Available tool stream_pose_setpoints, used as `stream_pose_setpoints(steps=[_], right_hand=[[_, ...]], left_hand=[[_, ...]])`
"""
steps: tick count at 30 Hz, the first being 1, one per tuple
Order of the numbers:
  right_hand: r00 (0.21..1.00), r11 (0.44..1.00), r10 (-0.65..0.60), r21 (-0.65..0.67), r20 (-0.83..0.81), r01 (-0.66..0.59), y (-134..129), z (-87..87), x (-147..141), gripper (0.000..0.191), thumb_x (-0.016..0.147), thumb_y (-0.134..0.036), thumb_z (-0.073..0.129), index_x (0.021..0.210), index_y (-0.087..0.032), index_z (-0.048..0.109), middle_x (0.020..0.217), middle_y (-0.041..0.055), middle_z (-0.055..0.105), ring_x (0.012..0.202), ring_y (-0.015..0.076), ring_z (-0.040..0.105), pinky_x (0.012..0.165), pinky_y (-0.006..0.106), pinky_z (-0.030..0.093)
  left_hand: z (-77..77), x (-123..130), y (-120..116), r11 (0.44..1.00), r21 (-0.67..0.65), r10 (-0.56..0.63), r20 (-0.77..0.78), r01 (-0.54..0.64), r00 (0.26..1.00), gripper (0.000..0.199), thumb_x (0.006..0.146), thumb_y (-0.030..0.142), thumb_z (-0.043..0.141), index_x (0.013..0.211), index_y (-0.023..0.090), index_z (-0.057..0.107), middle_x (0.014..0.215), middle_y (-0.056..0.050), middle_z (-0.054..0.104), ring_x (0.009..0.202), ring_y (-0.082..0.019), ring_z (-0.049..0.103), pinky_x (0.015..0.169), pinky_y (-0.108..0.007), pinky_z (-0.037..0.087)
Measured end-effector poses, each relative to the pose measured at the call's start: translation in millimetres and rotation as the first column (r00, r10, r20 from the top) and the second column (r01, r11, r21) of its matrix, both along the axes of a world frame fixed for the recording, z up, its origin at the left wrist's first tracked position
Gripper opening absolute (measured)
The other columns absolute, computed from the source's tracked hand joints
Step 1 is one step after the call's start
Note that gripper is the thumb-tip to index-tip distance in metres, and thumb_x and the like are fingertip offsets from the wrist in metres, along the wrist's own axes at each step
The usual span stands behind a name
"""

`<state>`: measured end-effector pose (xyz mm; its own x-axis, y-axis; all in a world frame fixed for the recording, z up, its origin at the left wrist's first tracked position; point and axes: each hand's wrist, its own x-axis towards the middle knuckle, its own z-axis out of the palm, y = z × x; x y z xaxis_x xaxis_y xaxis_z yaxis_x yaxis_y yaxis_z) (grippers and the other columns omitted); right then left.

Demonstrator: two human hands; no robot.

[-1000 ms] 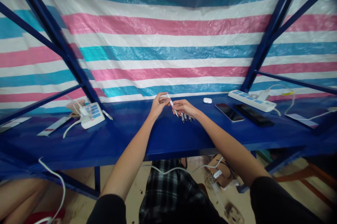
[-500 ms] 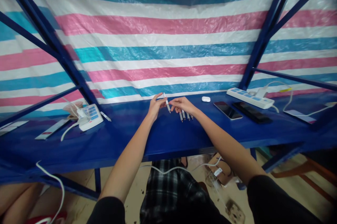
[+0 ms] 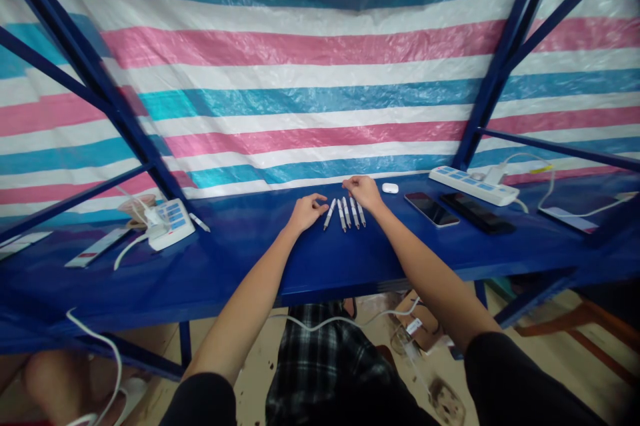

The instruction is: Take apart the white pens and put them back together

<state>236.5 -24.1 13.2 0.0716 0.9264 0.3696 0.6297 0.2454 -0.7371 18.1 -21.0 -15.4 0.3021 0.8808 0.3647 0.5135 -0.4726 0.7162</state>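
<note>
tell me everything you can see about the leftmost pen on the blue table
The leftmost pen is slim with a white barrel and a dark tip at its near end; any printing is too small to read. It lies on the blue table, slanted, its tip toward the left hand. It appears to touch only the table, lying apart from that hand and the next pen.

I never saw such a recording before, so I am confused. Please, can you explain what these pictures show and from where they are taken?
There is no machine here: these are a person's own two bare hands, seen from a camera worn on the head, looking forward and down. On the blue table lie five white pens side by side. The left hand is beside them, the right hand at their far ends; neither holds anything. Further right are a white earbud case, two phones and a power strip.
</note>
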Motion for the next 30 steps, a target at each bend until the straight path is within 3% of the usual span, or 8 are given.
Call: stream_pose_setpoints(steps=[5,8,13,18,24,30], right_hand=[[0.963,0.983,-0.146,-0.073,0.226,0.166,3,0.0,13,0.026,0.09,-0.039,0.062,0.091,-0.018,0.078,0.089,0.011,0.077,0.091,0.0246,0.07,0.075,0.028,0.046],[0.949,0.972,-0.128,-0.155,0.29,0.178,4,-1.7,21,0.032,0.092,-0.042,0.061,0.079,-0.017,0.075,0.077,0.0135,0.075,0.082,0.026,0.071,0.071,0.03,0.048],[0.99,0.913,0.023,-0.407,0.138,0.036,5,-9.6,30,0.037,0.084,-0.046,0.074,0.062,-0.017,0.066,0.049,0.0093,0.064,0.043,0.0192,0.061,0.048,0.029,0.048],[0.987,0.892,0.131,-0.424,-0.088,-0.156,8,-16.9,28,0.04,0.064,-0.046,0.092,0.06,-0.018,0.062,0.042,0.0047,0.059,0.031,0.0162,0.054,0.035,0.026,0.042],[0.963,0.878,0.256,-0.395,-0.089,-0.27,8,-20.0,18,0.037,0.071,-0.04,0.087,0.061,-0.018,0.059,0.049,0.0062,0.065,0.032,0.0158,0.056,0.032,0.024,0.041],[0.94,0.875,0.281,-0.351,-0.194,-0.334,10,-25.0,12,0.032,0.071,-0.032,0.086,0.061,-0.02,0.058,0.041,0.0012,0.059,0.029,0.014,0.052,0.029,0.023,0.038]], left_hand=[[5.0,3,-7,0.986,-0.07,-0.157,-0.051,0.153,0.986,0.028,0.088,0.034,0.065,0.108,0.019,0.077,0.072,-0.004,0.076,0.074,-0.022,0.071,0.073,-0.031,0.05],[8.0,5,-11,0.976,-0.096,-0.199,-0.054,0.193,0.978,0.028,0.089,0.032,0.062,0.109,0.018,0.078,0.077,-0.005,0.078,0.081,-0.022,0.072,0.078,-0.032,0.05],[8.3,5,-12,0.958,-0.123,-0.262,0.003,0.261,0.965,0.029,0.086,0.031,0.067,0.11,0.017,0.077,0.082,-0.006,0.078,0.082,-0.021,0.071,0.081,-0.032,0.051],[5.5,8,-12,0.94,-0.096,-0.333,-0.036,0.328,0.942,0.037,0.082,0.041,0.074,0.111,0.018,0.077,0.084,-0.005,0.076,0.076,-0.018,0.066,0.076,-0.03,0.049],[6.1,10,-12,0.957,0.074,-0.262,-0.206,0.281,0.943,0.03,0.086,0.044,0.07,0.105,0.022,0.08,0.084,-0.005,0.076,0.081,-0.021,0.063,0.08,-0.033,0.046],[1.6,8,-6,0.958,0.155,-0.202,-0.234,0.241,0.951,0.028,0.086,0.045,0.071,0.102,0.023,0.079,0.091,-0.006,0.074,0.086,-0.023,0.063,0.087,-0.036,0.045]])
